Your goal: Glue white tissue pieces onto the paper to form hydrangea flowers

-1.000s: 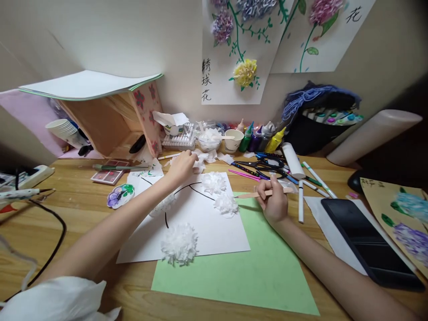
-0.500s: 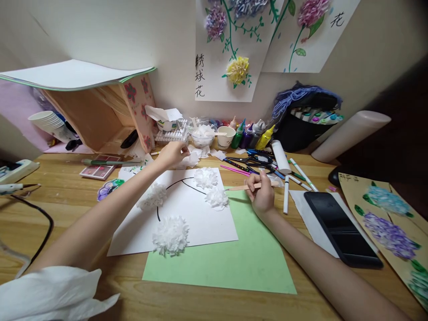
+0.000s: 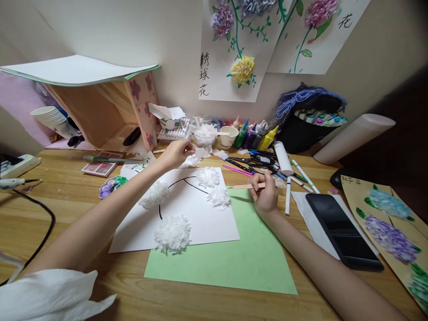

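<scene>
1. While the left hand (image 3: 176, 153) reaches to the back edge of the desk, its fingers pinch a small white tissue scrap (image 3: 191, 161) from the loose pile there.
2. The right hand (image 3: 265, 196) is closed around a flat wooden stick (image 3: 256, 186). The stick lies level and its tip points at the nearest tissue flower.
3. Four fluffy tissue flowers (image 3: 172, 233) already sit on the white paper (image 3: 200, 216), along a black drawn stem. All four are plain white, and I cannot tell if they are stuck down.
4. It looks like more tissue bits are being added, so the flower work seems partly done. No leaves show on the white paper yet.
5. The white paper lies near the middle of the desk, and its right corner overlaps a green sheet (image 3: 234, 258).
6. Behind the hands stand a bowl of tissue bits (image 3: 204, 136), a paper cup (image 3: 229, 136) and paint bottles (image 3: 254, 136).
7. Scissors (image 3: 257, 161) and markers (image 3: 301, 174) crowd the space just beyond the right hand.
8. A black phone (image 3: 341, 229) lies toward the right edge, well apart from the flowers.
</scene>
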The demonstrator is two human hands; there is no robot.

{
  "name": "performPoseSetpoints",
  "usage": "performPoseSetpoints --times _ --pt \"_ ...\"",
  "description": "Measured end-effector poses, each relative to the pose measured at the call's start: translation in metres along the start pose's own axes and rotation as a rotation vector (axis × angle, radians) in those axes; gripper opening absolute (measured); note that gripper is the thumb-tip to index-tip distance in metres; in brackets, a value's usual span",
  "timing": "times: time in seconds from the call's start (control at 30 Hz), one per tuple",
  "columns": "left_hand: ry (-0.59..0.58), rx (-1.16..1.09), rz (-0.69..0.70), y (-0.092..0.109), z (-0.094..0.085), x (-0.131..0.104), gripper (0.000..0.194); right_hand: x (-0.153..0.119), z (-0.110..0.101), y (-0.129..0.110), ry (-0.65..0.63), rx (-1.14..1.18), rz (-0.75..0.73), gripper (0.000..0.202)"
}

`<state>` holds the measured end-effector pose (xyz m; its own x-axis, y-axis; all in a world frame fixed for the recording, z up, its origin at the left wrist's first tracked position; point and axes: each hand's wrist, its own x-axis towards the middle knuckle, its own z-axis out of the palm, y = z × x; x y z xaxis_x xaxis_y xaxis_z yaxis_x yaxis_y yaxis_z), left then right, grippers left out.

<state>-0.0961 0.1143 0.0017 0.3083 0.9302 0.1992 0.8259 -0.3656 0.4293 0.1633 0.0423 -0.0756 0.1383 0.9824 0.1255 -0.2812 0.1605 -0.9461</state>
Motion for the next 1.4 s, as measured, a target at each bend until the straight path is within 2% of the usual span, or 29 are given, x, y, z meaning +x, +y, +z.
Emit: performPoseSetpoints --times 0.1,0.2,0.37,0.43,0.5,0.57,0.67,0.9,1.1,1.27,1.4 --pt "-0.006 0.003 0.019 -0.003 0.001 -0.001 0.014 0.0 0.0 0.001 -0.012 -0.018 -0.014 0.05" --pt "-0.016 0.048 0.025 -0.002 0.002 -0.008 0.017 -0.003 0.002 0.001 -0.077 -0.069 0.003 0.051" --pt "-0.053 0.137 0.05 0.015 0.002 -0.043 0.019 -0.011 0.005 -0.001 -0.157 -0.21 0.015 0.057" --pt "-0.144 0.081 0.094 0.023 0.003 -0.063 0.016 -0.013 0.005 -0.001 -0.171 -0.257 0.016 0.058" --pt "-0.297 0.047 0.117 0.03 0.005 -0.082 0.014 -0.014 0.004 -0.001 -0.181 -0.291 0.012 0.058" --pt "-0.406 -0.007 0.161 0.035 0.009 -0.096 0.019 -0.012 0.003 -0.001 -0.181 -0.317 0.008 0.058" --pt "-0.434 -0.054 0.198 0.036 0.015 -0.108 0.032 -0.008 0.002 -0.002 -0.19 -0.351 0.005 0.058" --pt "-0.502 -0.119 0.19 0.029 0.019 -0.113 0.041 -0.001 -0.005 -0.001 -0.359 -0.393 -0.03 0.058" --pt "-0.503 -0.217 0.155 0.027 0.02 -0.114 0.047 0.004 -0.003 -0.006 -0.453 -0.452 -0.065 0.056" --pt "-0.511 -0.262 0.069 0.034 0.014 -0.112 0.052 0.012 0.004 -0.018 -0.591 -0.488 -0.164 0.055" --pt "-0.517 -0.265 0.051 0.041 0.008 -0.11 0.053 0.018 0.009 -0.024 -0.665 -0.513 -0.175 0.055"
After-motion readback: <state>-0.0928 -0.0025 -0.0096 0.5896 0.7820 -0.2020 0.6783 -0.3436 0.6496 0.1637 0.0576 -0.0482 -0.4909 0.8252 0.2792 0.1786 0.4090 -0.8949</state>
